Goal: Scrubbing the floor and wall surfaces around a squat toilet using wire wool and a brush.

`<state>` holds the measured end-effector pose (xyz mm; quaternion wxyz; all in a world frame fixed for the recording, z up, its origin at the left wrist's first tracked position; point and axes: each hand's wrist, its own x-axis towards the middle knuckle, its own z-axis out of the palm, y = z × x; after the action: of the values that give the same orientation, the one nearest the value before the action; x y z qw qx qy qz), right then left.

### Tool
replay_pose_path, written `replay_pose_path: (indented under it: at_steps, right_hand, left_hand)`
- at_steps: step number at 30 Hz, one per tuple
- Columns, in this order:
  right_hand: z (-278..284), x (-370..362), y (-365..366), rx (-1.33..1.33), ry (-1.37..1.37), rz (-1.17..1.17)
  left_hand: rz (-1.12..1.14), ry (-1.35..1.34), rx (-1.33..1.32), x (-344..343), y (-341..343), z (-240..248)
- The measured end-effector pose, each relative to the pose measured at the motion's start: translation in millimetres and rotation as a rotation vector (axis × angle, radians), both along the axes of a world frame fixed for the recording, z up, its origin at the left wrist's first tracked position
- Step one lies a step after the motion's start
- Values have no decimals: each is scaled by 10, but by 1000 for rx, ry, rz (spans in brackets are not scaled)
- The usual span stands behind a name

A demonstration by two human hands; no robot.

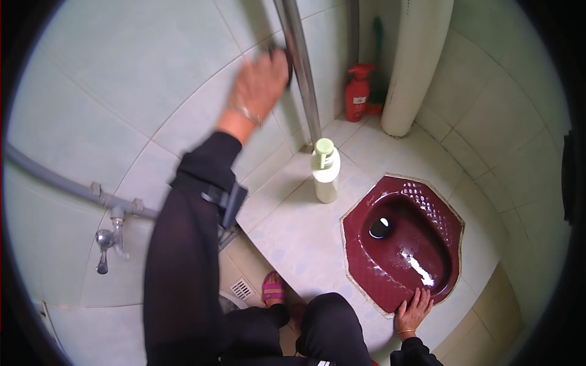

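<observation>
My left hand (pixel 259 79), slightly blurred, is raised against the tiled wall beside a vertical metal pipe (pixel 299 67). Its fingers curl around a dark object (pixel 287 66) at the pipe; the hand hides most of it, so its kind is unclear. Low on the right, my right hand (pixel 414 313) lies flat with fingers stretched on the near rim of a dark red squat toilet (pixel 378 277). The toilet's bowl looks wet and shiny, with a dark drain hole. Left of the toilet stands a white pump bottle (pixel 326 177) with a pale green top.
A red pump bottle (pixel 357 94) stands in the far corner, near a green brush (pixel 377 73) and a thick white pipe (pixel 418 61). On the left wall, a grey pipe (pixel 61 180) carries a metal tap (pixel 107 244). The raised platform drops to a lower floor with a drain grate (pixel 242 288).
</observation>
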<state>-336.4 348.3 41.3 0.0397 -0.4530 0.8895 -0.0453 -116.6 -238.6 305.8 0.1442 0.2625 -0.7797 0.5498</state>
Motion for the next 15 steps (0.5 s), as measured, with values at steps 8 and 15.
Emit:
replay_pose_path:
  at_steps: [8,15]
  right_hand:
    - [20,-20,-3,-44,-33,-6]
    - [140,1,1,-13,-81,-18]
  left_hand:
    - [-158,-56,307,604,330,-1184]
    - [22,199,-389,-196,-51,1895]
